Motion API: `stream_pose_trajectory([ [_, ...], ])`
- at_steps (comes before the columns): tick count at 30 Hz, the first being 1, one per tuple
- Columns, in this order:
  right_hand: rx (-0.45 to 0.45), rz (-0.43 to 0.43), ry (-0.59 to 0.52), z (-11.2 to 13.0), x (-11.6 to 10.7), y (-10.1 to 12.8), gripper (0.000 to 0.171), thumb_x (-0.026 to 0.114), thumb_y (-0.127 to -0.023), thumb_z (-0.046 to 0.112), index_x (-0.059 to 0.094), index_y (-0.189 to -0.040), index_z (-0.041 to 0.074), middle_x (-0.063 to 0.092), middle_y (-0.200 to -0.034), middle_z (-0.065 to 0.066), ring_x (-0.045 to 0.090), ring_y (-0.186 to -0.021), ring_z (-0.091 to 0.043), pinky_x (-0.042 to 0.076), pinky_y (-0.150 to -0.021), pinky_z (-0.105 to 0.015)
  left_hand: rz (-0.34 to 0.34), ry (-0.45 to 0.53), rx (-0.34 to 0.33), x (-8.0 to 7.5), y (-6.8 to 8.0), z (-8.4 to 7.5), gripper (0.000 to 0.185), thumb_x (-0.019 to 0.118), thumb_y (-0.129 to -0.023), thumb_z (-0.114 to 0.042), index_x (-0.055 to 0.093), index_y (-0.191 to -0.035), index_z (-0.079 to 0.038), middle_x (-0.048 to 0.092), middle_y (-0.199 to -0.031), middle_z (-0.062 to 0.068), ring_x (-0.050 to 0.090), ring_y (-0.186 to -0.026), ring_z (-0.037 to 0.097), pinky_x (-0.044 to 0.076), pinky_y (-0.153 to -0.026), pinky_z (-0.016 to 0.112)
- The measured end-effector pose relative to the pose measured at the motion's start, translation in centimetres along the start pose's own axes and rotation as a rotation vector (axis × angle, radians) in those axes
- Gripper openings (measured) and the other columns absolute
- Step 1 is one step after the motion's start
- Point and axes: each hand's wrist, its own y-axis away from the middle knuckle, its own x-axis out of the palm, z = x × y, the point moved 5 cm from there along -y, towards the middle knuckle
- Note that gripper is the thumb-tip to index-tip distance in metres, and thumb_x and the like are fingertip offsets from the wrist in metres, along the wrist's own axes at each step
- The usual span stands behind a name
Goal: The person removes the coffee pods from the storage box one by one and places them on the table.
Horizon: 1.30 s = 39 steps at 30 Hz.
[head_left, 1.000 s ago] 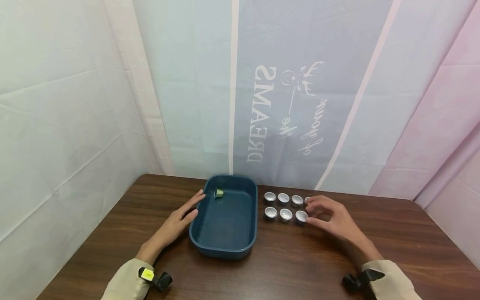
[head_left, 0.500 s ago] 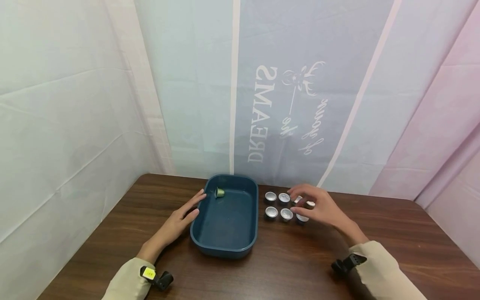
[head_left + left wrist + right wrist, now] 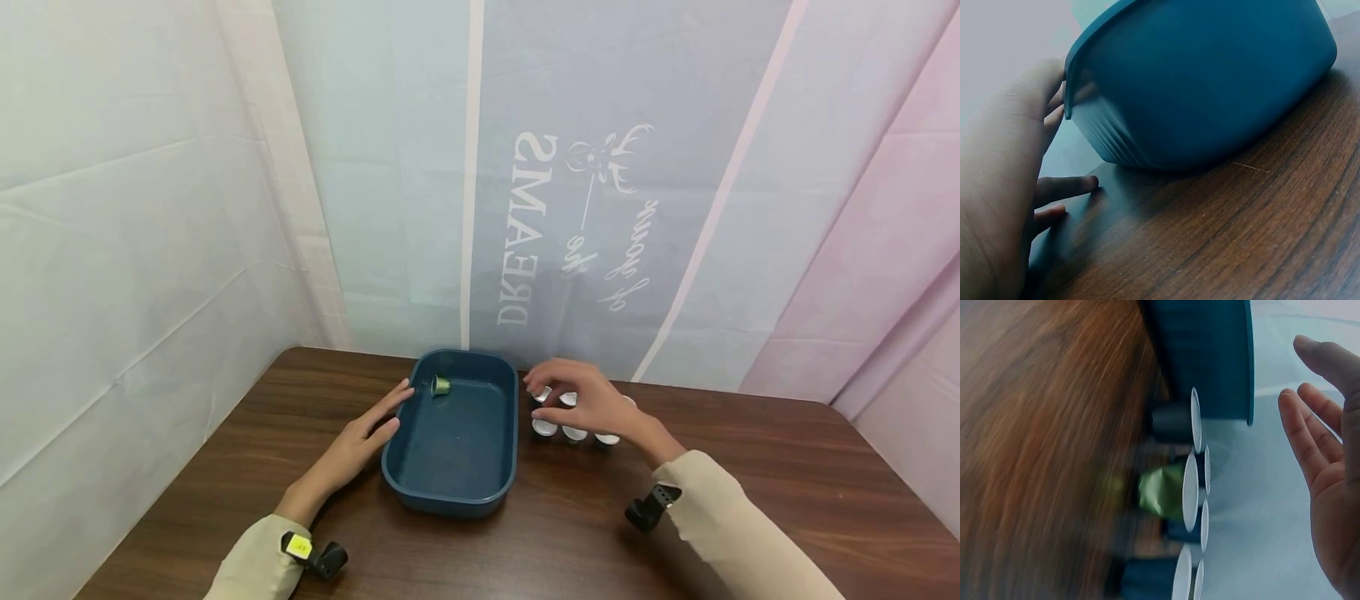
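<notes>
My left hand lies along the left side of a dark blue plastic tub, its straight fingers touching the rim. Inside the tub's far left corner a green coffee capsule lies on its side. Right of the tub stand two rows of foil-topped coffee capsules, such as a near one. My right hand hovers above them with thumb and fingers apart and nothing between them, partly covering the far row. The right wrist view shows a green capsule, a dark one and a blue one below the hand.
The brown wooden table carries the tub and the capsules. A printed cloth backdrop hangs close behind the table's far edge, and a pale cloth hangs on the left side.
My right hand has moved left over the capsules, from the right end of the rows to the end near the tub. The left hand and the tub have stayed in place.
</notes>
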Motion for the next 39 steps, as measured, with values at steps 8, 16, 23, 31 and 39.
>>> stream_pose_trajectory([
  [8,0.008,0.013,-0.023,-0.3,1.4,-2.4,0.036,0.078,-0.073,-0.009,0.063,-0.106,-0.002,0.063,-0.098,-0.018,0.062,-0.082,-0.037,0.055,-0.063,-0.045,0.001,-0.007,0.003,0.0,0.0,0.0,0.048,0.043,-0.103,-0.010,0.032,-0.149,-0.007,0.019,-0.157,0.012,0.023,-0.141,0.031,0.030,-0.102,0.060],
  [16,0.051,0.079,0.022,-4.2,3.7,-3.9,0.036,0.079,-0.080,0.009,0.063,-0.112,0.012,0.063,-0.104,-0.008,0.062,-0.090,-0.019,0.055,-0.069,-0.027,-0.004,-0.005,0.007,-0.1,0.0,0.1,0.047,0.042,-0.103,-0.010,0.032,-0.149,-0.007,0.019,-0.157,0.011,0.023,-0.141,0.031,0.030,-0.101,0.059],
  [23,0.101,0.193,0.064,-5.4,6.3,-5.2,0.032,0.077,-0.083,0.019,0.064,-0.111,0.012,0.061,-0.107,0.002,0.064,-0.091,-0.024,0.054,-0.073,-0.024,-0.002,0.011,-0.002,0.0,-0.1,0.2,0.048,0.043,-0.103,-0.011,0.033,-0.149,-0.008,0.019,-0.157,0.009,0.023,-0.141,0.031,0.029,-0.103,0.060],
  [31,0.130,0.225,0.086,-6.0,7.9,-6.9,0.033,0.075,-0.084,0.015,0.063,-0.114,0.010,0.062,-0.109,-0.009,0.062,-0.091,-0.023,0.054,-0.073,-0.029,0.000,0.018,-0.004,0.0,-0.2,0.2,0.047,0.042,-0.103,-0.011,0.033,-0.149,-0.007,0.020,-0.157,0.011,0.023,-0.140,0.034,0.028,-0.102,0.061],
  [39,0.156,0.250,0.127,-6.8,8.7,-8.2,0.037,0.075,-0.083,0.011,0.062,-0.117,0.003,0.061,-0.113,-0.006,0.062,-0.096,-0.025,0.054,-0.076,-0.029,-0.002,0.019,0.000,0.0,-0.2,0.2,0.047,0.042,-0.103,-0.008,0.033,-0.149,-0.007,0.020,-0.157,0.012,0.024,-0.139,0.035,0.028,-0.102,0.061],
])
